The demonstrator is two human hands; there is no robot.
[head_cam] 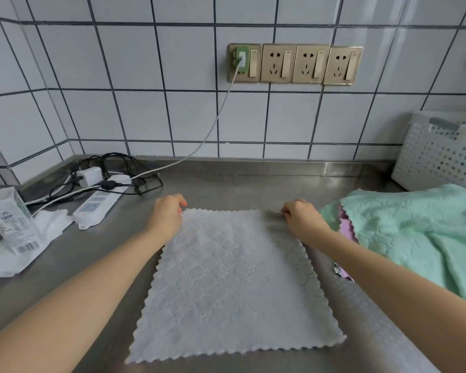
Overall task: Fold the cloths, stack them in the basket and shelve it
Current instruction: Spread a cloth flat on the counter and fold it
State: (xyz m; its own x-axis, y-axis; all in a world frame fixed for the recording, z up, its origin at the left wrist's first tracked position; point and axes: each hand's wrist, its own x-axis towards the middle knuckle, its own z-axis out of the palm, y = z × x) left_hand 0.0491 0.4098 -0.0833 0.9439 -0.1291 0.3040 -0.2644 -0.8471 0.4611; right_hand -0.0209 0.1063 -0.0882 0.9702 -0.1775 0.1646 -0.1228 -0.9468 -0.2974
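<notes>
In the head view, a white perforated basket [439,154] is seen at the far right of the steel counter [253,179], set against the tiled wall [145,117]. Its inside is largely hidden by its near wall; a pale flat shape and a grey strip show through the upper holes, possibly something stored in it, though this cannot be told for certain.

A pale grey cloth [232,286] is spread flat on the counter in the middle of the view. It is nearly square, so no long axis is marked; its zigzag edges run roughly parallel to the wall, with the far edge toward the wall and the near edge toward the person. Its far left corner is pinched by the left hand [167,216], whose fingers are curled over the edge. Its far right corner is gripped by the right hand [301,219], likewise with curled fingers.

Just beside the right forearm, a mint green cloth [414,232] is heaped loosely, with a pink cloth [346,230] partly tucked beneath it.

At the left, a power strip [97,205] with tangled cables [124,168] lies near the wall, and a white packet [11,222] rests on crumpled wrapping.
</notes>
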